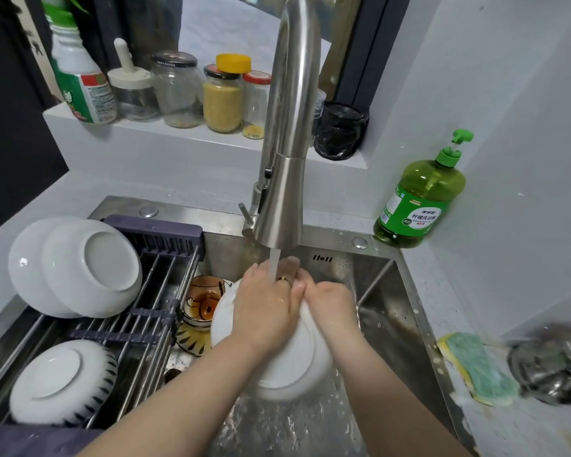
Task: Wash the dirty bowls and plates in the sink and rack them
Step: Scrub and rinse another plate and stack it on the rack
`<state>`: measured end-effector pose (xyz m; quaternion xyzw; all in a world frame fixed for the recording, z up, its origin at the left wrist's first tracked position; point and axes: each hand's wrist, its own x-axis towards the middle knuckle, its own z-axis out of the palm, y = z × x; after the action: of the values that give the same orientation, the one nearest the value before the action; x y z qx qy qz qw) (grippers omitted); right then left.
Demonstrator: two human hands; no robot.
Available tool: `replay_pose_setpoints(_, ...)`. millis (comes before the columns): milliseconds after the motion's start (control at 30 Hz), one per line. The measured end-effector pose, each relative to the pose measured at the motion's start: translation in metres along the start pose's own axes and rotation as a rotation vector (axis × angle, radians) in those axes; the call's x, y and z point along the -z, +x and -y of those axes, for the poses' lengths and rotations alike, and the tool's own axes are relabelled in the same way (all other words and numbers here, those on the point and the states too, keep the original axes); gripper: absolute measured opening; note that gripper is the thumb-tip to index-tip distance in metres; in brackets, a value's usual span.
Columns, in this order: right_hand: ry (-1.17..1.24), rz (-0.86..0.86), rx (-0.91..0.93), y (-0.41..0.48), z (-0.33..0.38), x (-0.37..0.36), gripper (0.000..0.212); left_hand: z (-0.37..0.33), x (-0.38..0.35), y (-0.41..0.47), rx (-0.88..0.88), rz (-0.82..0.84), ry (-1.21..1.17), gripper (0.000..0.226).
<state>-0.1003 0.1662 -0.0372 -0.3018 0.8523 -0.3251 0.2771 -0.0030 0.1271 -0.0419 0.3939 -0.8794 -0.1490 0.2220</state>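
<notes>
Under the running faucet [285, 179] I hold a white bowl [299, 364], tilted with its base toward me, over the steel sink [386, 305]. My left hand [266, 308] lies across its upper left side and my right hand [330, 305] grips its right rim. Water falls onto my fingers. Two patterned bowls [201, 305] sit in the sink to the left. On the dark rack [159, 291] two white bowls [89, 268] lean upside down, and a striped plate [63, 382] lies face down nearer me.
A green dish soap bottle [419, 199] stands at the sink's back right corner. A green and yellow sponge [478, 367] lies on the right counter beside a metal item [551, 367]. Jars [221, 97] and a bottle line the ledge behind the faucet.
</notes>
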Motion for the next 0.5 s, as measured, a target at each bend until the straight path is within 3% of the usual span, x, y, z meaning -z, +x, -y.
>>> replay_pose_setpoints(67, 0.09, -0.034, -0.042, 0.001, -0.004, 0.002, 0.051, 0.001, -0.003, 0.005, -0.055, 0.115, 0.122, 0.078)
replay_pose_setpoints(167, 0.11, -0.067, -0.073, 0.001, -0.007, 0.009, 0.058, 0.011, -0.01, 0.001, 0.096, 0.011, -0.029, 0.057)
replay_pose_setpoints(233, 0.163, -0.115, -0.106, 0.0, -0.011, 0.016, 0.061, 0.019, -0.013, -0.006, 0.313, -0.024, -0.275, 0.05)
replay_pose_setpoints(300, 0.326, -0.15, -0.172, -0.001, -0.017, 0.021, 0.053, 0.031, -0.021, -0.016, 0.621, 0.065, -0.688, 0.052)
replay_pose_setpoints(367, 0.49, -0.179, -0.228, -0.003, -0.019, 0.025, 0.048, 0.031, -0.028, -0.03, 0.784, 0.076, -0.985, 0.052)
replay_pose_setpoints(433, 0.553, -0.174, -0.257, -0.004, -0.016, 0.027, 0.048, 0.019, -0.03, -0.042, 0.789, -0.039, -0.999, 0.053)
replay_pose_setpoints(500, 0.468, -0.168, -0.218, -0.004, -0.014, 0.024, 0.049, 0.009, -0.025, -0.047, 0.651, -0.116, -0.757, 0.058)
